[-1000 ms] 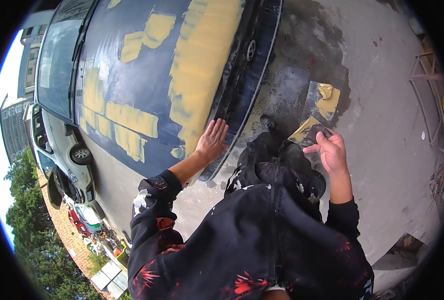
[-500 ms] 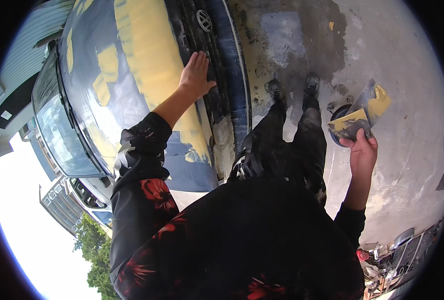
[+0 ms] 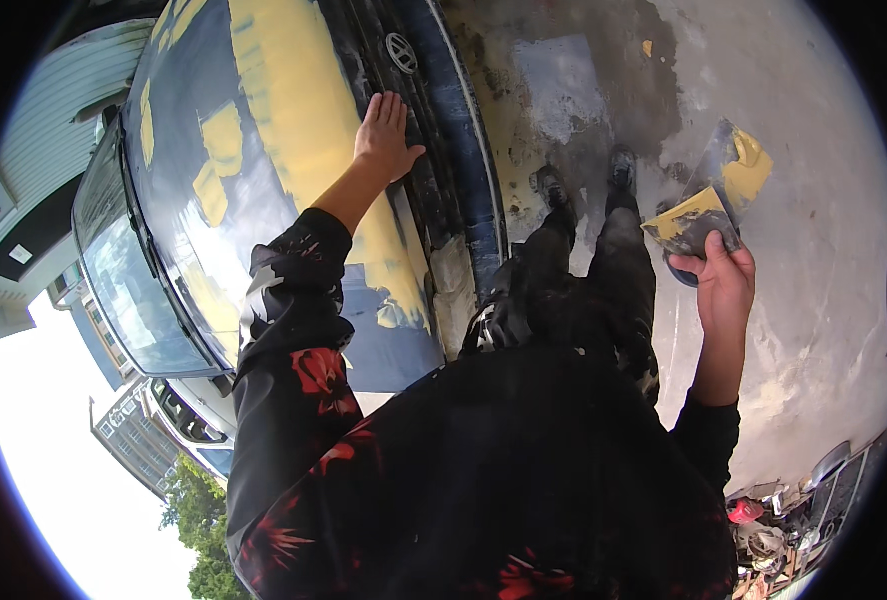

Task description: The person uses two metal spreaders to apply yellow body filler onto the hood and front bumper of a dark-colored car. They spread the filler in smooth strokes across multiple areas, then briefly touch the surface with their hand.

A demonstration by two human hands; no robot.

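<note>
Along the front edge of the dark blue-grey metal car hood (image 3: 264, 185), yellow paste (image 3: 299, 110) is spread; darker patches are left uncoated. There, the left hand (image 3: 389, 140) is laid, fingers extended, empty; a thin, flat, paste-smeared spreader (image 3: 699, 222) is pinched in the right hand (image 3: 727, 285).

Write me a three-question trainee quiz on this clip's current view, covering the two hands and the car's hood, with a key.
1. Which of the person's hands holds the smeared spreader?
2. True or false: the left hand is gripping a tool as well.
3. What colour are the patches on the dark hood?
A) red
B) yellow
C) green

Key:
1. The right hand.
2. False: it holds nothing visible, and its fingers are extended at the hood's front end.
3. B
</note>
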